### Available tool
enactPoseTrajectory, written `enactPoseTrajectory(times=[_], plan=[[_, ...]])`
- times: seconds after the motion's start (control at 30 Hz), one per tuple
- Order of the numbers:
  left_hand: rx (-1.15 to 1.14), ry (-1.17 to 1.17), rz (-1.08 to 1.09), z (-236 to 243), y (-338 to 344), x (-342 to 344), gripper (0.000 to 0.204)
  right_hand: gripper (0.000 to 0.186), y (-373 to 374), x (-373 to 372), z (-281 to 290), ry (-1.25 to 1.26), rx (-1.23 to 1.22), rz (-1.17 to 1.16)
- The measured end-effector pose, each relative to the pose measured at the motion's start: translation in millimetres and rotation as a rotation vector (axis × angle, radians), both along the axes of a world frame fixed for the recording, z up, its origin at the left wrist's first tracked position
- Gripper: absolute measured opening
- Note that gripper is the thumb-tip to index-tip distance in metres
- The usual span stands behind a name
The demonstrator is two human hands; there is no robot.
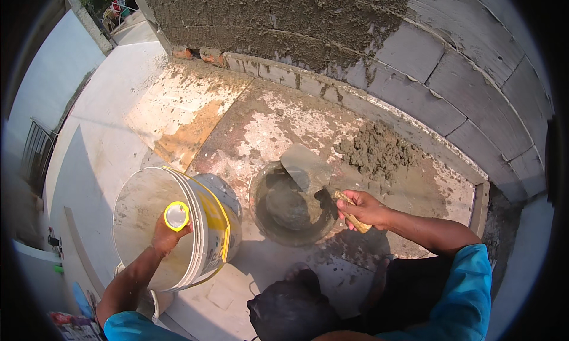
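My left hand (166, 237) is closed around a small yellow-rimmed cup (176, 216), pale inside, held over the mouth of a large white bucket (188, 264) with a yellow band. Whether the cup holds anything is hard to tell. My right hand (364, 210) grips the worn wooden handle of a trowel (299, 163). Its broad flat metal blade reaches over a round, mortar-coated basin (259, 219). Wet grey mortar (284, 206) lies inside that basin, partly covered by the blade.
A heap of mortar (379, 151) sits on a splattered board (267, 125) beyond the basin. Behind it rises a grey block wall (409, 98), its left part coated in fresh plaster (237, 21). A lighter board (184, 95) lies at far left.
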State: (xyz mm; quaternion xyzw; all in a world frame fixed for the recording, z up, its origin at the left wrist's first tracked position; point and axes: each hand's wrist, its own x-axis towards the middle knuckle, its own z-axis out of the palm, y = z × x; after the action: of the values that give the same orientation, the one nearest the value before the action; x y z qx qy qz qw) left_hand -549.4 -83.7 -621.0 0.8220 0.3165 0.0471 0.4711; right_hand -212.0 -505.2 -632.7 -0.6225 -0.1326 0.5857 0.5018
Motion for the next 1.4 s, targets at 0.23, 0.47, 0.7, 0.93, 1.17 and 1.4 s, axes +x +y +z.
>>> enactPoseTrajectory(times=[0.23, 0.47, 0.7, 0.93, 1.17, 1.4], plan=[[-0.043, -0.304, 0.200, 126.5, -46.0, 30.7, 0.052, 0.042, 82.4, 3.8, 10.4, 0.042, 0.093, -0.044], [0.006, -0.309, 0.071, 149.8, -146.5, 103.7, 0.054, 0.038, 149.4, -0.6, 0.6, 0.013, 0.260, -0.076], [0.351, 0.205, -0.070, 102.7, -212.2, 146.5, 0.059, 0.041, 166.2, -13.5, -72.9, 0.072, 0.298, -0.008], [0.749, 0.281, -0.247, 64.9, -220.6, 170.2, 0.048, 0.044, 142.9, -1.8, -115.4, 0.225, 0.366, 0.082], [1.198, 0.378, -0.322, 26.5, -226.7, 197.8, 0.043, 0.057, 122.8, 10.3, -112.6, -0.142, 0.412, 0.138], [1.227, 0.127, -0.383, 27.4, -229.6, 200.8, 0.038, 0.047, 117.3, -0.1, -50.1, -0.375, 0.110, 0.359]])
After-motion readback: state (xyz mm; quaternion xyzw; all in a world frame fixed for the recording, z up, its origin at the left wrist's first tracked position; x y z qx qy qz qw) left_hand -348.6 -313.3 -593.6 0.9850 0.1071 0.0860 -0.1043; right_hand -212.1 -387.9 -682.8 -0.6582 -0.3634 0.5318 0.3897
